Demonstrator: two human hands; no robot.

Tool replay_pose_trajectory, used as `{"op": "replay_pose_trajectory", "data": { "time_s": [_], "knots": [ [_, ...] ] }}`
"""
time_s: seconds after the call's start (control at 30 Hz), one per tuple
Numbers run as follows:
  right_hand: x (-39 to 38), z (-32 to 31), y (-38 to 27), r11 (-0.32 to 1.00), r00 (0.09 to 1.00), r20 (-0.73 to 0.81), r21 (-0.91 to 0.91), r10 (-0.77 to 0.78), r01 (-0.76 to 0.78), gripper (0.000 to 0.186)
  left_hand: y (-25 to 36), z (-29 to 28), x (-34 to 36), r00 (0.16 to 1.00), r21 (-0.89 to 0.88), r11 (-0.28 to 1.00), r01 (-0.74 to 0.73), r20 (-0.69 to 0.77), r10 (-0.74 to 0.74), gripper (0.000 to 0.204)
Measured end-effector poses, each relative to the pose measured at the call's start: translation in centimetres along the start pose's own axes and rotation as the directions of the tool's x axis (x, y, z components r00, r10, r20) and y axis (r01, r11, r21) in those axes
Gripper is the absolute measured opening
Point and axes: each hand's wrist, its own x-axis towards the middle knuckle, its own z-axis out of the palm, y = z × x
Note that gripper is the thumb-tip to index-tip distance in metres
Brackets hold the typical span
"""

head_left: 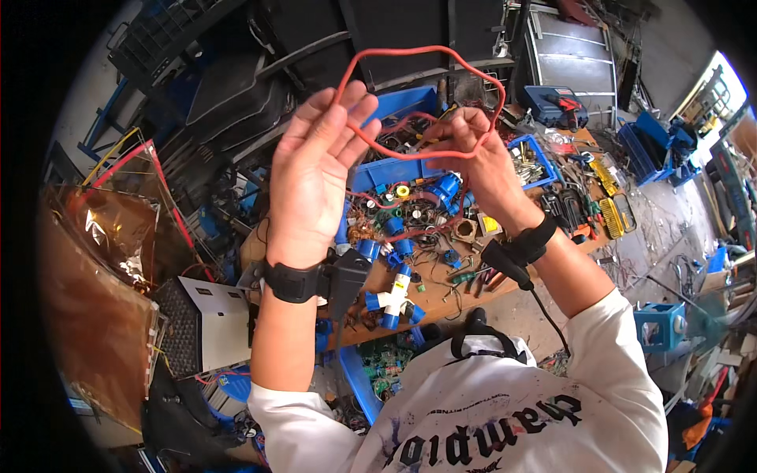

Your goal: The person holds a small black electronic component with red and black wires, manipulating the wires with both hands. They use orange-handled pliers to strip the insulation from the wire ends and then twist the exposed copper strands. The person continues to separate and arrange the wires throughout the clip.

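Observation:
A loop of red cable [418,50] is held up above the cluttered workbench. My left hand [315,158] has its palm turned up, and the cable passes between its thumb and loosely curled fingers. On the other side, my right hand [482,158] pinches the cable with fingers bent around it. Part of the red cable hangs from the right hand over the bench. Each wrist wears a black strap with a small device. Below the hands lie blue plug connectors [400,246], wire scraps and small parts.
The wooden workbench [505,272] carries a blue bin [386,172], a tray of metal pieces [532,162] and several hand tools. A red drill [568,102] rests at the back right. Below the bench's near edge sits a blue crate [359,386] with circuit boards.

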Motion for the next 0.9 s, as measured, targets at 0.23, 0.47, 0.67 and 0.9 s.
{"op": "replay_pose_trajectory", "data": {
  "time_s": [0.23,0.47,0.67,0.9],
  "knots": [
    [-1.2,-0.4,-0.8,0.998,0.999,0.001,-0.028,-0.050,0.050,0.029,-6.2,-4.1,-3.3,0.999,0.432,0.902,0.028,-0.030,-0.017,0.034],
    [-3.4,-3.6,-2.1,0.999,0.997,-0.070,-0.017,-0.034,0.033,0.022,-15.8,-11.1,-7.5,0.986,0.451,0.877,0.163,-0.051,-0.158,0.052],
    [-5.9,-5.5,-3.8,0.990,0.993,-0.115,0.132,-0.038,0.053,0.019,-24.2,-8.6,-10.1,0.900,0.347,0.854,0.388,0.055,-0.432,0.103],
    [-8.8,-7.5,-4.2,0.998,0.924,-0.383,0.054,0.002,0.020,0.020,-23.0,-4.1,-9.3,0.847,0.104,0.852,0.513,0.100,-0.522,0.041]
  ]
}}
